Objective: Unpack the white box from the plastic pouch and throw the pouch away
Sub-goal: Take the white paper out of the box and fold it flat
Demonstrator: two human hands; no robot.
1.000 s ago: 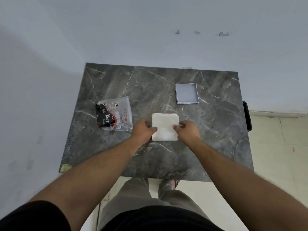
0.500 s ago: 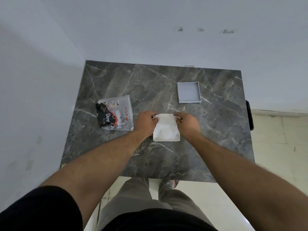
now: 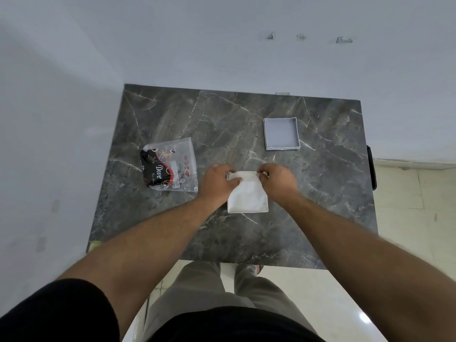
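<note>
A flat white box in a thin plastic pouch [image 3: 248,199] lies on the dark marble table [image 3: 222,119], near its front middle. My left hand [image 3: 217,182] pinches the left corner of the pouch's far edge. At the right corner of that edge my right hand [image 3: 280,181] pinches too. The far edge stands up as a narrow folded strip between my fingers. Whether the pouch's mouth is open, I cannot tell.
A clear plastic packet with a black Dove item [image 3: 170,166] lies left of my hands. A shallow grey square tray [image 3: 281,133] sits at the back right. White walls close the table's far and left sides. A black object [image 3: 371,166] hangs off the right edge.
Both hands moved from the sides of the white package up to its far edge and pinched it. The far edge now looks narrower and raised.
</note>
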